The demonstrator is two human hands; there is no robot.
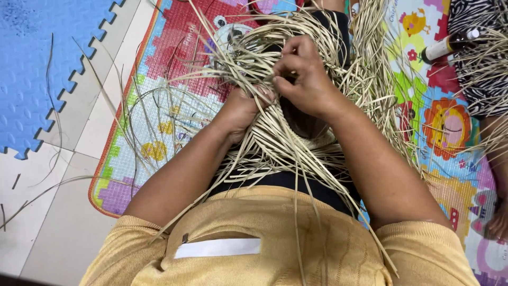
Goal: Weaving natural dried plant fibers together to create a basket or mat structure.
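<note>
Head view, looking down: a colourful play mat (159, 69) covers the floor under the seated person, blue foam tiles (32, 69) at far left, pale floor tile (69, 212) near left; across the lap spreads a half-woven piece of pale straw strips (275, 143), loose ends fanning out far and to both sides, a few stray strands trailing left over the tile; the woven part lies in the middle of the scene, on dark trousers, just beyond the yellow shirt (275, 238); at far right a bottle with a white body (447, 46) lies on a zebra-patterned cloth (479, 58), well apart from the work; another person's foot (498, 222) shows at near right; the right hand (304, 79) is closed, fingertips pinching a few strips at the far edge of the weave; the left hand (246, 108) is half buried under the strands, seemingly pressing or clasping the bundle, its fingers hidden, so the grip cannot be told for sure; judgement: the step goes best if the left keeps the crossed strips pinned flat while the right draws one strip at a time, snug, without kinking, keeping loose ends untangled.
</note>
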